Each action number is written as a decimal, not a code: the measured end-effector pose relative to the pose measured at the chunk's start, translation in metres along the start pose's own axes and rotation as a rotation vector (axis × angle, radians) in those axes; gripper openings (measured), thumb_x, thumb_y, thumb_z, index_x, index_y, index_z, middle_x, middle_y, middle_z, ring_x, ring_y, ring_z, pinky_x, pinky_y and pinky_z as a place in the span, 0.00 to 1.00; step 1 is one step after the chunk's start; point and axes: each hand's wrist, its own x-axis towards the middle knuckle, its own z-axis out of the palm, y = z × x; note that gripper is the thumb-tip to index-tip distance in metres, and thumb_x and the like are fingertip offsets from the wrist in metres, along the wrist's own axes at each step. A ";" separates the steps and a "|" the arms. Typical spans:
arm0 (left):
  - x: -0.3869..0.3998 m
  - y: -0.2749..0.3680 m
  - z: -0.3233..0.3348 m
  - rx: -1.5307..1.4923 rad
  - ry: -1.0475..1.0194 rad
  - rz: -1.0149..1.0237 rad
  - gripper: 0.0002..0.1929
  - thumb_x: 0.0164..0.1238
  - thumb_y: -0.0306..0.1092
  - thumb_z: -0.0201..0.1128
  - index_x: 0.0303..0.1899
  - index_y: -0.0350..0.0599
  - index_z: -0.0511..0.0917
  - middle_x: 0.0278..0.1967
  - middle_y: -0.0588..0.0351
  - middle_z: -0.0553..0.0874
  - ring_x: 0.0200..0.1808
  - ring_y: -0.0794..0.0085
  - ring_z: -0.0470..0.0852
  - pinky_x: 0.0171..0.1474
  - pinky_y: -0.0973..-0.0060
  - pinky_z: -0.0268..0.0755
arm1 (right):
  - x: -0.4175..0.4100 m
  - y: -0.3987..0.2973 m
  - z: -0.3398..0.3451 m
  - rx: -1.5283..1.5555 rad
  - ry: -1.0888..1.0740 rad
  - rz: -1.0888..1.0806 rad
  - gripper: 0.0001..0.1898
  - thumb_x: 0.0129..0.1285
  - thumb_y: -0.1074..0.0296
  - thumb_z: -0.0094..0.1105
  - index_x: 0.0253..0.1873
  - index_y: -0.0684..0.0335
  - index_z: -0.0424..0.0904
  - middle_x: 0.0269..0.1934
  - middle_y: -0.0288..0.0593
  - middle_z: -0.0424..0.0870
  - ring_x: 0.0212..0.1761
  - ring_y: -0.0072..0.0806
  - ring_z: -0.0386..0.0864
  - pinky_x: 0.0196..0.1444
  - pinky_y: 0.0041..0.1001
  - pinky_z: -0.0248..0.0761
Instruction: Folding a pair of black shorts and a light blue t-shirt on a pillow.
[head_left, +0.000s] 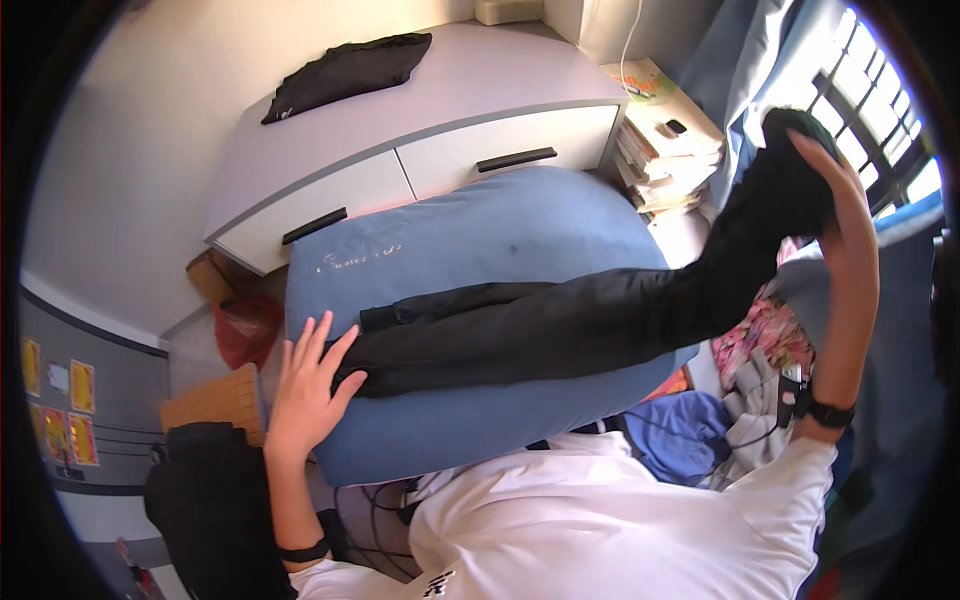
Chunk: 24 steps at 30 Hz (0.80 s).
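Observation:
A pair of black trousers (510, 337) lies stretched across a blue fabric-covered cushion (480, 420). My right hand (832, 187) grips the bunched far end, lifted off the cushion at the right, near the window. At the other end, my left hand (311, 386) is spread with fingers apart, its fingertips at the trouser cuffs. Whether those fingertips press on the cloth or only hover over it, I cannot tell. One leg's cuff (377, 318) shows slightly behind the other leg.
Behind the cushion stands a white drawer cabinet (487, 82) with a folded black garment (349, 71) on top. Stacked books and papers (667, 150) stand right of it. Crumpled clothes (679, 435) lie at the right, a red plastic bag (247, 330) at the left. Cables (371, 517) run below.

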 end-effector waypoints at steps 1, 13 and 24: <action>0.000 -0.004 0.005 -0.001 -0.037 0.012 0.28 0.76 0.50 0.57 0.73 0.54 0.68 0.77 0.47 0.61 0.80 0.50 0.54 0.78 0.46 0.40 | -0.012 -0.013 0.039 0.076 -0.143 -0.017 0.15 0.68 0.68 0.63 0.56 0.68 0.82 0.47 0.43 0.87 0.46 0.27 0.87 0.52 0.25 0.80; -0.045 -0.041 0.025 -1.067 0.309 -0.278 0.32 0.83 0.56 0.43 0.74 0.39 0.62 0.59 0.40 0.79 0.58 0.62 0.78 0.63 0.64 0.69 | -0.026 0.066 0.102 -0.186 -0.525 -0.073 0.23 0.78 0.54 0.52 0.69 0.61 0.72 0.61 0.41 0.80 0.63 0.25 0.77 0.62 0.29 0.72; 0.004 0.012 0.033 -0.813 0.279 -0.279 0.57 0.53 0.56 0.80 0.73 0.32 0.52 0.62 0.31 0.75 0.69 0.49 0.71 0.70 0.65 0.62 | -0.069 0.231 -0.005 0.162 -0.185 0.759 0.24 0.73 0.51 0.60 0.66 0.61 0.74 0.59 0.44 0.81 0.55 0.37 0.83 0.47 0.39 0.83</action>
